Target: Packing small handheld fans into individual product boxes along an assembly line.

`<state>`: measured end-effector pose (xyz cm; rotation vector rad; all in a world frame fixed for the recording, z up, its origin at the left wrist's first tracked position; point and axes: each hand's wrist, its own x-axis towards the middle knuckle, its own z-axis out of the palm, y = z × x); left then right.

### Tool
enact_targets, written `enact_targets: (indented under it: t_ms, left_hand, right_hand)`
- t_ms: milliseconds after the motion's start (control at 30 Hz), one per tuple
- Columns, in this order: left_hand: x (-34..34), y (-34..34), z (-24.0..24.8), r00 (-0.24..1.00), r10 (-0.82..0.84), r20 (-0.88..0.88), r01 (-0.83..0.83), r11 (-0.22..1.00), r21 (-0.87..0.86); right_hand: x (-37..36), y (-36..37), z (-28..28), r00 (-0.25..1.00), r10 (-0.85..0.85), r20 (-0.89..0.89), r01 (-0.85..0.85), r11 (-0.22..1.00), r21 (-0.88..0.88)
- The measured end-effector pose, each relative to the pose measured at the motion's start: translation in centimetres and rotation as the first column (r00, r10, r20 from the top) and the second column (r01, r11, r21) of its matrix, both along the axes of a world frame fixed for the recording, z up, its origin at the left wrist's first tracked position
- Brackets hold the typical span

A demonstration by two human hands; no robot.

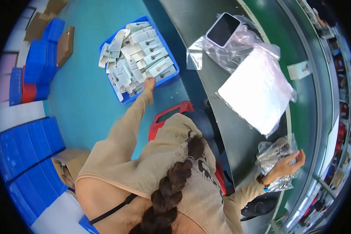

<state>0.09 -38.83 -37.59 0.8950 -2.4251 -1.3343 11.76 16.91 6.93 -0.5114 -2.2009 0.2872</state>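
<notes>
My left arm stretches out to a blue plastic crate (119, 94) filled with flat white cartons (160, 67), several showing a small dark picture. At the crate's near edge, my left hand (149, 83) has its fingers curled in against the cartons; what they grip, if anything, is hidden. On the right, my right hand (286, 167) reaches over clear plastic bags (268, 154) with dark contents, its fingers extended and apart. A dark band circles that wrist. Whether the hand touches the bags is unclear.
On the dark worktop (191, 23) lie a phone (223, 29) in a pale case and a plastic-wrapped white stack (257, 87). A small white box (299, 70) is on the green conveyor belt (286, 43). Blue bins (29, 152) stand left; a red stool (185, 106) is close by.
</notes>
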Motion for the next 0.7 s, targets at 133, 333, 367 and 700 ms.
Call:
enact_targets:
  t_ms: [133,333,367,700]
  left_hand:
    - [-1.2,-6.1,-6.6,0.939,0.132,0.319,-0.308,0.736,0.603]
    - [-4.3,3.4,0.8,0.643,0.262,0.72,-0.765,0.196,0.613]
    - [-3.7,1.5,0.6,0.752,0.178,0.634,-0.655,0.304,0.692]
    - [-3.5,2.6,22.2,0.904,-0.322,-0.283,0.091,0.789,-0.608]
  right_hand:
    - [-0.5,-1.9,-0.6,0.996,0.056,0.073,-0.053,0.998,-0.041]
    - [3.7,-0.9,-2.0,0.988,-0.027,0.153,0.022,0.999,0.037]
    - [3.4,-0.1,-2.3,0.987,-0.021,0.158,0.007,0.996,0.092]
    - [-0.7,5.2,1.8,0.92,-0.111,0.377,0.041,0.981,0.19]
